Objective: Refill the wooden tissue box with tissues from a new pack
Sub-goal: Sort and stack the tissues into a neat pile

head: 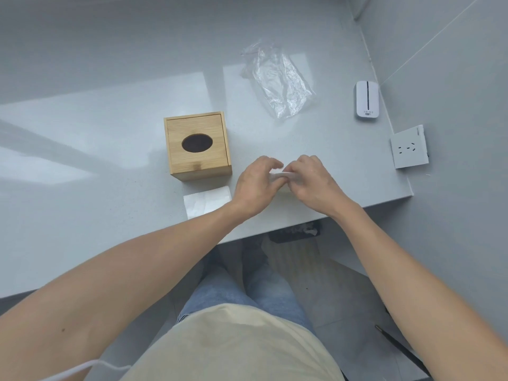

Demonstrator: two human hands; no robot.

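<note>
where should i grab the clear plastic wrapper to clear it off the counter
Pinch the crumpled near end of the clear plastic wrapper, coming from above with the right hand, the nearer one. It lies flat and empty on the counter, so its raised wrinkles give the fingers something to catch.

I am seeing light glaring across a glossy grey bench (110, 127) meeting a grey wall (453, 64), above a grey tiled floor (343, 298).
</note>
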